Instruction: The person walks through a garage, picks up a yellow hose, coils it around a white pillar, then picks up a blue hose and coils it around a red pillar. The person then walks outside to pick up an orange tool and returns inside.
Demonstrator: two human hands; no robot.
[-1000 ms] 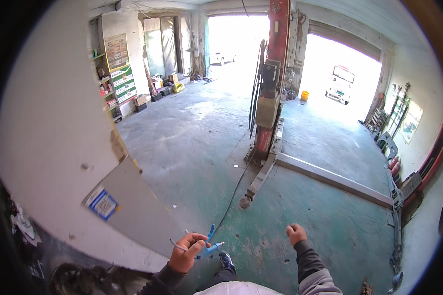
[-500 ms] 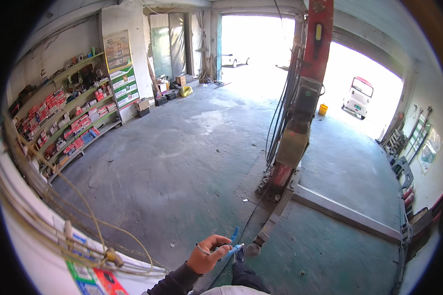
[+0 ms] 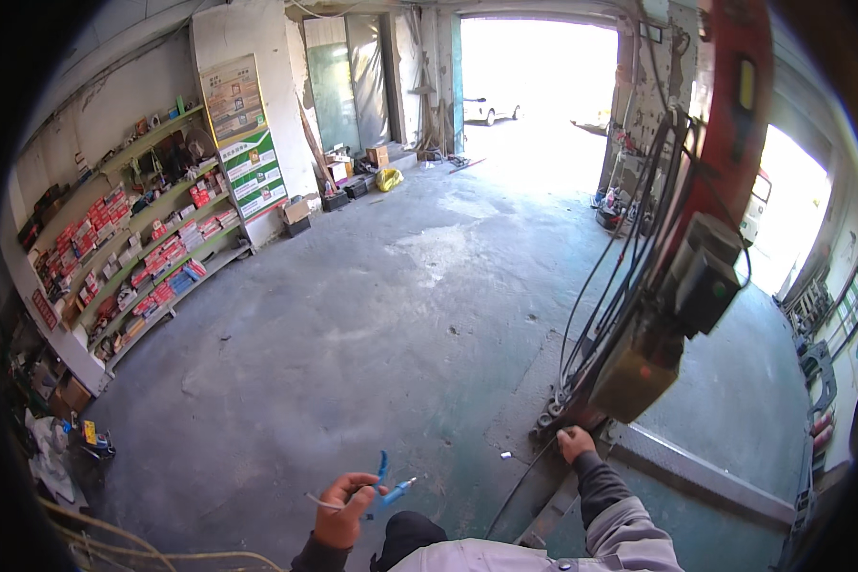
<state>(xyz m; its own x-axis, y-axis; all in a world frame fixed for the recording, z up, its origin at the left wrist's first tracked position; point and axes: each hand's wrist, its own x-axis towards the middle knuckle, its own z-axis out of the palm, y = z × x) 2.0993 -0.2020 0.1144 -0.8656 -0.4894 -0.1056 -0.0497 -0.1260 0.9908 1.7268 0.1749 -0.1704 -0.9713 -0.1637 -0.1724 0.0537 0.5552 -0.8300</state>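
Note:
My left hand (image 3: 343,510) is closed around a blue air blow gun (image 3: 398,493) with a pale metal tip and a curved blue lever. A thin grey length, apparently its hose, sticks out on the hand's left side. My right hand (image 3: 575,443) is reaching to the foot of the red lift post (image 3: 734,124). Its fingers are curled; what they hold, if anything, is hidden. Just left of it, a dark cable (image 3: 520,484) runs along the floor toward me.
Dark hoses (image 3: 629,257) hang beside the post, near a control box (image 3: 705,276). A metal floor beam (image 3: 696,475) extends right. Shelves of red and white boxes (image 3: 86,234) line the left wall. A yellow hose (image 3: 143,543) crosses the lower left. A white scrap (image 3: 506,456) lies on the floor.
My view has turned and moved, so the post stands farther right. My right hand has come into sight at the post's foot. The left hand still holds the blow gun.

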